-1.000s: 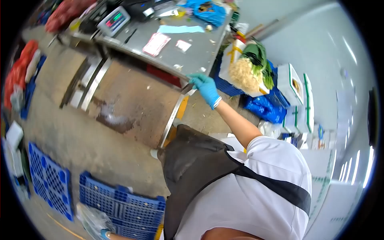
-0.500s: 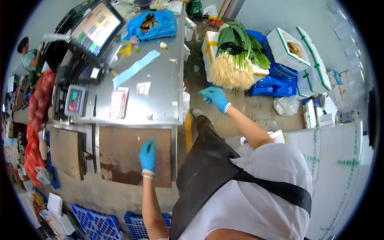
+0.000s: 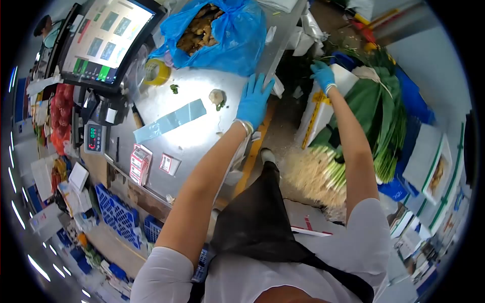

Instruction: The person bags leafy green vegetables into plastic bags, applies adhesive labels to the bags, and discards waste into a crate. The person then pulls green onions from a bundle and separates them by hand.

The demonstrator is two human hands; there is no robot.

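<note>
My left hand (image 3: 252,103), in a blue glove, is open with its fingers spread at the edge of the metal table (image 3: 177,134). Its fingertips reach close to a blue plastic bag (image 3: 242,38) of ginger (image 3: 199,33); whether they touch the bag I cannot tell. Left of this hand, a garlic bulb (image 3: 216,97) lies on the tabletop. My right hand (image 3: 323,76), gloved in blue too, hovers by a white foam box (image 3: 345,81) with yellow tape. Its fingers are stretched out, and nothing shows in them. Beside that arm lies a large bundle of leeks (image 3: 361,111).
A monitor (image 3: 108,40) and a digital scale (image 3: 94,137) stand at the table's left side. Yellow tape (image 3: 156,72), a light blue strip (image 3: 169,122) and printed cards (image 3: 140,164) lie on the table. Another person (image 3: 48,33) is at the far left.
My view has moved forward and turned. My left hand has gone from beside the brown board up to the table edge by the blue bag. My right hand has moved forward past the leek roots.
</note>
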